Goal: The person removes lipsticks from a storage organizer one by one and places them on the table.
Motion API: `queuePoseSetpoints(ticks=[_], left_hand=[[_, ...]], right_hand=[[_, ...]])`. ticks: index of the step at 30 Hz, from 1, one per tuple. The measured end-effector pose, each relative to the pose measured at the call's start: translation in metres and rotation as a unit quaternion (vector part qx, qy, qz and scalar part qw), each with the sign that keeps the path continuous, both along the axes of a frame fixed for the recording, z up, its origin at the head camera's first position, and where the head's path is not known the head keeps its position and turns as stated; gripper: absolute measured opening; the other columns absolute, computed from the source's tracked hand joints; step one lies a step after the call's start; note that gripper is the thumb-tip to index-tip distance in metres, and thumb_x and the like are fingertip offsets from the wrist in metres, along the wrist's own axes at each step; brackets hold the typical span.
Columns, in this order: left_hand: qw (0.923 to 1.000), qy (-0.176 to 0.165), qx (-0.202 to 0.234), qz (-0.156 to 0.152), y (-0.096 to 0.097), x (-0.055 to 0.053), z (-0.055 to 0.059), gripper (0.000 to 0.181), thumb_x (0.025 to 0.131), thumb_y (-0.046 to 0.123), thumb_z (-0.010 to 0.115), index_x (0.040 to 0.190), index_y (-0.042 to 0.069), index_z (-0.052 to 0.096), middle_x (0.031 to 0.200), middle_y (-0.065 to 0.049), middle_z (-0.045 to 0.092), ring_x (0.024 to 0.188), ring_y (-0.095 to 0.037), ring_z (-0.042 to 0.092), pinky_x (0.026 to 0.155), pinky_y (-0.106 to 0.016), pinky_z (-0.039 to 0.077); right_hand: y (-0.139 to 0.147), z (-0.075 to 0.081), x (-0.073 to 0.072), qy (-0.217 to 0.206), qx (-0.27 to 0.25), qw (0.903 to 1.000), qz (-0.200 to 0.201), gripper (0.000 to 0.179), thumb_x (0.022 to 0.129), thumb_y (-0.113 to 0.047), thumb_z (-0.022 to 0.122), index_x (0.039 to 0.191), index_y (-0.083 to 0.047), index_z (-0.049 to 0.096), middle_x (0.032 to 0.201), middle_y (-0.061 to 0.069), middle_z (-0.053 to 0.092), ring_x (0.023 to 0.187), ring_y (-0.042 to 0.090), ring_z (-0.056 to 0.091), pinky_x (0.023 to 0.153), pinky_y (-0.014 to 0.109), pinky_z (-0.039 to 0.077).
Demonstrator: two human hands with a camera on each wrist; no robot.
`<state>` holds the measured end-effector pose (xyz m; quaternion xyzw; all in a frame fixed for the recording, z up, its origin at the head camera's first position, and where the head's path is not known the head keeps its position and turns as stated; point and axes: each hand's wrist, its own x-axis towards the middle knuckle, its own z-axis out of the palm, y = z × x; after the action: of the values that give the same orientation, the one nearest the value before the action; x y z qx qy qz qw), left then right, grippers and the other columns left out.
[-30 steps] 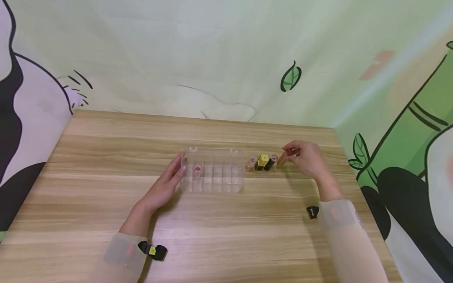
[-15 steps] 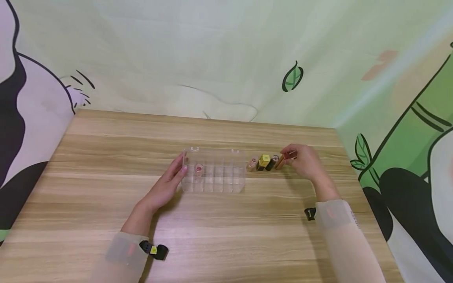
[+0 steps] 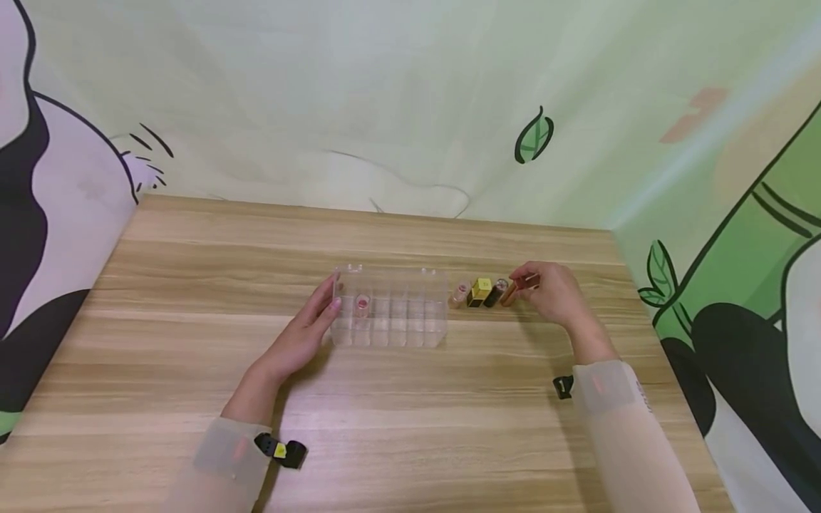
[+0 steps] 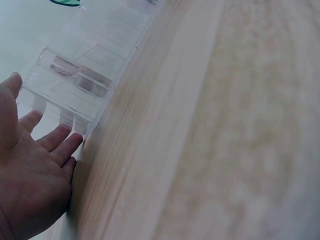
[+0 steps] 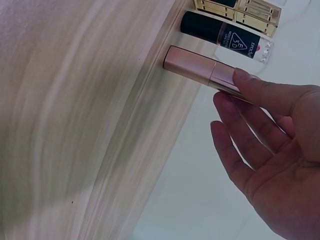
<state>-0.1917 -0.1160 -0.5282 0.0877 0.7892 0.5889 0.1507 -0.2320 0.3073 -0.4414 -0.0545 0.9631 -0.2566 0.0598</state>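
My left hand (image 3: 301, 331) lies against the left end of a clear compartmented organizer (image 3: 391, 340); the left wrist view shows the fingers (image 4: 52, 140) stretched out along its end wall. One lipstick with a clear-and-pink look (image 3: 362, 306) stands in a compartment near that end. At the right, my right hand (image 3: 551, 288) pinches a rose-gold lipstick (image 5: 192, 67) by its upper part between thumb and fingers. Its base is down at the wooden tabletop. Beside it stands a black lipstick with a clear end (image 5: 225, 37), then a black-and-gold lipstick (image 3: 479, 292) and a clear pinkish one (image 3: 458, 294).
The wooden table (image 3: 398, 420) reaches back to a pale green wall cloth (image 3: 385, 107) printed with cartoon drawings. The row of lipsticks stands just right of the organizer. Black camera mounts (image 3: 282, 450) sit on both wrists.
My right hand has shifted slightly left and down, bringing the rose-gold lipstick closer to the black one. The left hand stays at the organizer. The head view has shifted a little.
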Motion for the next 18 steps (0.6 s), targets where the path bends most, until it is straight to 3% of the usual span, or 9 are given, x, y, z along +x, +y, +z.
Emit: queuePoseSetpoints(ticks=[18], left_hand=[[0.9999,-0.007,0.011,-0.002,-0.0010,-0.0004,0.0001,0.051,0.102,0.051,0.038,0.146,0.058,0.013,0.161,0.003,0.021,0.148,-0.026,0.021,0.117,-0.058,0.022]], right_hand=[[0.0012,0.0009,0.0021,-0.036,-0.010,0.9992,-0.012,0.033,0.088,-0.003,0.066,0.120,-0.009,0.065,0.113,0.013,0.067,0.107,0.031,0.064,0.084,0.045,0.054]])
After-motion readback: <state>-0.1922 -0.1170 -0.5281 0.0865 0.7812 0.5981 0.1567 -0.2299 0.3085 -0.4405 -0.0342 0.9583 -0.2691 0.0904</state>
